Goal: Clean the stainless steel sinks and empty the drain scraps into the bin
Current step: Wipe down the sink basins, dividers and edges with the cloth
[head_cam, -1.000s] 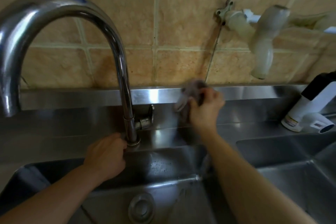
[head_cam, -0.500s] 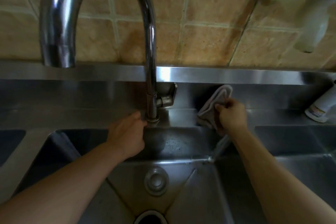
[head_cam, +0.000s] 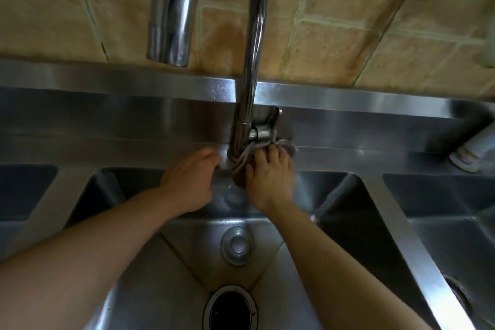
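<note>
Our right hand [head_cam: 270, 177] bunches the grey cloth [head_cam: 242, 159] against the tap [head_cam: 245, 104] base; our left hand [head_cam: 188, 182] rests loosely curled beside it (holding nothing). We should wrap and twist around the stem. The middle sink [head_cam: 150, 276] holds a stopper [head_cam: 236, 246] and an open drain [head_cam: 230, 308].

Right hand [head_cam: 270, 179] moved its cloth [head_cam: 242, 161] against the tap base [head_cam: 235, 153].
</note>
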Demonstrator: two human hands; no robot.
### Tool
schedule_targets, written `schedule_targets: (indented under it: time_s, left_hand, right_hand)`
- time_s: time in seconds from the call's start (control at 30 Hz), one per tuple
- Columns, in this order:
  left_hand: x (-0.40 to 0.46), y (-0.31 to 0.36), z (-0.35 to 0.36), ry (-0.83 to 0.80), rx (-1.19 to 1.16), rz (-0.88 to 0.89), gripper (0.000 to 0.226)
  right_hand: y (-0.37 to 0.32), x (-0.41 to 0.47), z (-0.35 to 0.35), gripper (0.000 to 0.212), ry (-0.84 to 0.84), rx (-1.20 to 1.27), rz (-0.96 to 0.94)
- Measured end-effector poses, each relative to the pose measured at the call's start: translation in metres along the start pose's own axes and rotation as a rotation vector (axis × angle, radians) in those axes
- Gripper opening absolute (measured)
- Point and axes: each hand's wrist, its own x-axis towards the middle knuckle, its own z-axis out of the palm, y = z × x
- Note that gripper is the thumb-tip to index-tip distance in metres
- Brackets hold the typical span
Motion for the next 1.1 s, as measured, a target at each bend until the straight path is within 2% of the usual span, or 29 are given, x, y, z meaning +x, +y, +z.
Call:
schedule_targets:
  time_s: [0.13, 0.2, 0.3, 0.37, 0.43, 0.53, 0.6, 0.67, 0.73, 0.87, 0.97, 1.1]
  left_hand:
    - [-0.002, -0.007, 0.002, 0.01, 0.111, -0.028, 0.051]
    - [0.0, -0.005, 0.004, 0.013, 0.087, -0.057, 0.049]
    - [0.005, -0.002, 0.006, 0.025, 0.071, -0.099, 0.047]
    - [0.007, 0.0, 0.006, 0.022, 0.083, -0.112, 0.047]
    - [0.008, 0.001, 0.005, 0.024, 0.085, -0.12, 0.047]
    - [0.006, 0.005, 0.006, 0.01, 0.053, -0.127, 0.047]
    - [0.006, 0.008, 0.005, 0.007, 0.037, -0.135, 0.047]
    - [0.006, 0.008, 0.003, 0.001, 0.038, -0.126, 0.049]
    - [0.006, 0.006, 0.0, -0.033, 0.004, -0.105, 0.052]
    - [-0.012, -0.01, -0.011, -0.041, -0.025, -0.088, 0.055]
    - [-0.033, -0.036, -0.025, -0.027, 0.004, -0.152, 0.061]
    - [-0.052, -0.079, -0.042, -0.048, 0.01, -0.261, 0.062]
  right_hand:
    - [0.039, -0.002, -0.019, 0.06, -0.066, -0.152, -0.116]
    - [0.08, -0.001, -0.03, 0.053, -0.056, -0.19, 0.034]
    - [0.144, -0.001, -0.049, 0.054, -0.041, -0.195, 0.329]
    - [0.169, 0.002, -0.058, 0.057, -0.032, -0.162, 0.448]
    - [0.168, 0.005, -0.06, 0.056, -0.025, -0.146, 0.487]
    - [0.142, 0.006, -0.043, 0.054, -0.003, -0.177, 0.357]
    - [0.114, 0.003, -0.032, 0.066, -0.01, -0.204, 0.188]
    - [0.075, 0.003, -0.019, 0.073, -0.002, -0.118, 0.049]
    - [0.035, 0.002, -0.009, 0.068, -0.01, -0.048, -0.047]
    - [0.006, 0.002, -0.002, 0.054, -0.044, 0.05, -0.067]
    - [0.008, -0.006, -0.003, 0.036, 0.038, 0.135, -0.086]
    - [-0.019, -0.027, -0.009, 0.023, 0.066, 0.213, -0.081]
